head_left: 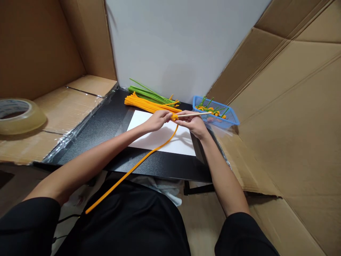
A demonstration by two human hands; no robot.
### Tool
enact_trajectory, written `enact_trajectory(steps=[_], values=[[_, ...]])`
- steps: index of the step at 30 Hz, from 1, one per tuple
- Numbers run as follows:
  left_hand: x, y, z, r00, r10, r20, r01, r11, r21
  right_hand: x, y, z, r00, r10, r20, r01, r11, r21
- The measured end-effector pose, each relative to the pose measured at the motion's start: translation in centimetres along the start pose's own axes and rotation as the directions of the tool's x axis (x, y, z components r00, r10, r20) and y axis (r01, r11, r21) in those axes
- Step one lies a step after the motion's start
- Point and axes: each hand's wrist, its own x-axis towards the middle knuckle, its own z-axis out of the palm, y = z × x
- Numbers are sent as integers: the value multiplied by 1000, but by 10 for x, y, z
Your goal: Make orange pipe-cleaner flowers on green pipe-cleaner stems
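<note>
My left hand [158, 120] pinches an orange pipe cleaner [138, 165] where it coils around a thin wooden stick [195, 114]. The loose end of the pipe cleaner trails down over the table edge toward my lap. My right hand [193, 124] is closed on the stick, which points right toward the blue basket [231, 121]. Both hands hover over a white sheet of paper [162, 137] on the black table [112, 122].
Bundles of orange pipe cleaners [146, 103] and green pipe cleaners [149, 94] lie behind the paper. The blue basket at the right holds several green and orange finished pieces. A roll of clear tape [18, 115] rests on cardboard at the left. Cardboard walls enclose both sides.
</note>
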Motion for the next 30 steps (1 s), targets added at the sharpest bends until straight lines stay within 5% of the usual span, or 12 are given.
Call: enact_trajectory(steps=[5,8,13,15,17,19,21,23,25,30], values=[[2,4,0,991,-132,31,135,982,-129,2,4,2,998,-38,-46,38,999,6],[2,9,-4,949,-262,176,304,908,-286,2,3,4,997,-62,-40,63,997,34],[2,10,-10,880,-263,395,405,850,-337,1,2,6,998,-52,-33,54,997,56],[1,11,-7,880,-297,370,411,866,-284,2,4,5,998,-32,-46,35,997,62],[-1,11,-3,938,-296,181,328,925,-191,3,7,3,996,-24,-83,31,996,84],[-4,11,-1,987,-119,-112,122,992,23,5,10,2,991,-21,-132,37,992,121],[-7,8,-2,950,207,-236,-115,928,353,7,11,1,985,-5,-175,34,987,158],[-8,5,-5,881,455,-127,-295,741,604,7,10,2,981,23,-194,15,982,190],[-8,2,-7,829,558,-24,-375,589,716,7,9,6,980,49,-194,-6,976,217],[-8,0,-5,776,629,-54,-343,491,801,6,8,13,982,89,-165,-49,971,234]])
